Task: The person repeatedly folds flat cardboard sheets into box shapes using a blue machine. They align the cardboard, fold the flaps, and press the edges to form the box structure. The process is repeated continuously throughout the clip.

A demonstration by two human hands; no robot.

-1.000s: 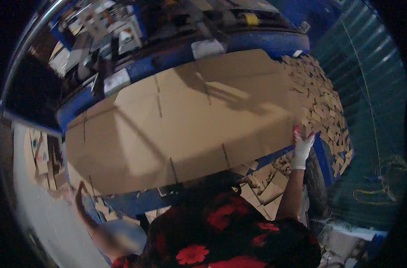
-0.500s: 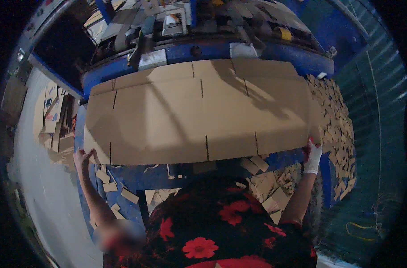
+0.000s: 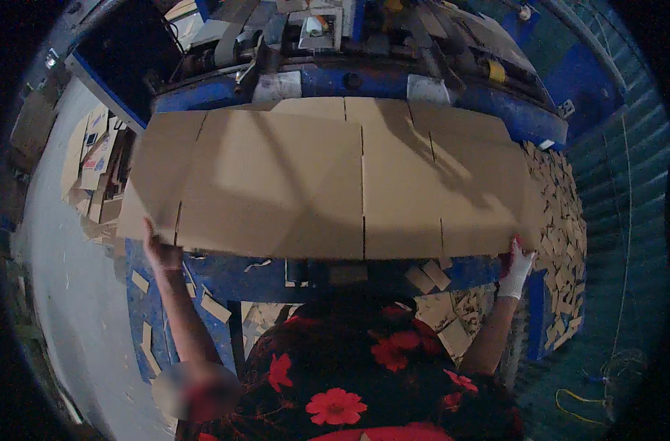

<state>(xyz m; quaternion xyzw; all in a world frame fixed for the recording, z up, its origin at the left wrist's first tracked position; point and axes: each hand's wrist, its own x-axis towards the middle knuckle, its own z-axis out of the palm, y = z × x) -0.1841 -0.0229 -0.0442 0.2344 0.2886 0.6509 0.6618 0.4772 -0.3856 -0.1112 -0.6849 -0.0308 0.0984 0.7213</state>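
Note:
A wide brown cardboard sheet (image 3: 291, 176) with dark slots cut into its long edges spans the blue machine table before me. My bare left hand (image 3: 162, 251) grips its near edge close to the left corner, thumb on top and fingers underneath. At the near right corner, my right hand (image 3: 517, 272), in a white glove with red at the fingertips, pinches the sheet. The sheet's left part looks raised and tilted. Along the far edge another layer of cardboard shows; I cannot tell whether it is a flap or a separate sheet.
Beyond the sheet stands a blue machine (image 3: 350, 82) with belts and metal plates. Cardboard scraps (image 3: 555, 220) are heaped at the right, and loose pieces (image 3: 216, 309) lie on the blue table frame (image 3: 265, 283). Stacked cardboard (image 3: 96, 165) sits on the floor at left.
The sheet's left end has risen and swung outward to the left. My left hand has shifted a little right and now lies further over the edge. My right hand keeps its corner.

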